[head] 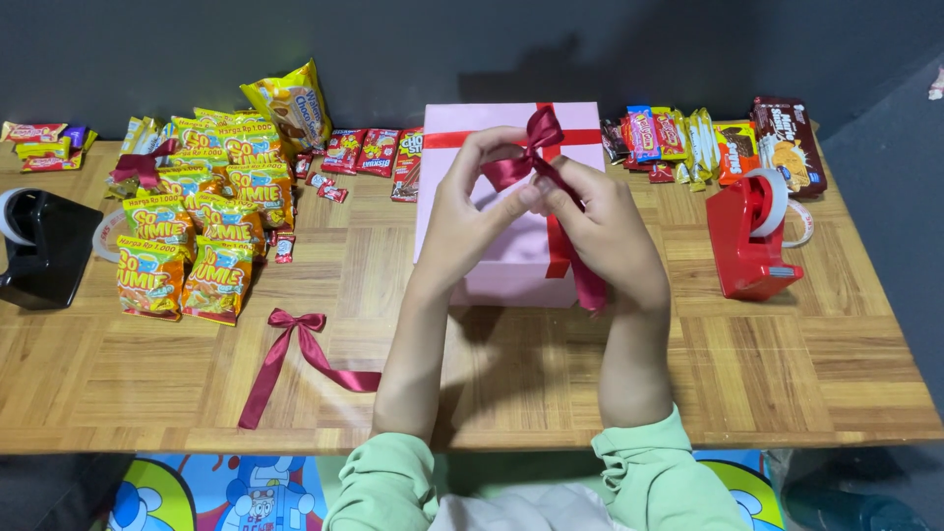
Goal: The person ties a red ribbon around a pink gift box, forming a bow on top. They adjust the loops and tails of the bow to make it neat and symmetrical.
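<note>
left hand (462, 211) + right hand (600, 226): each grip pinching the dark red ribbon bow (531, 147) | bow above the pink box (511, 197), box directly under the grips on the bench (787, 364) | risk: uneven pull likely slips a loop, loosening the bow

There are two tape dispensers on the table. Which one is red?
The tape dispenser at the right side, next to the pink box, is red. The other dispenser, at the far left edge, is black.
</note>
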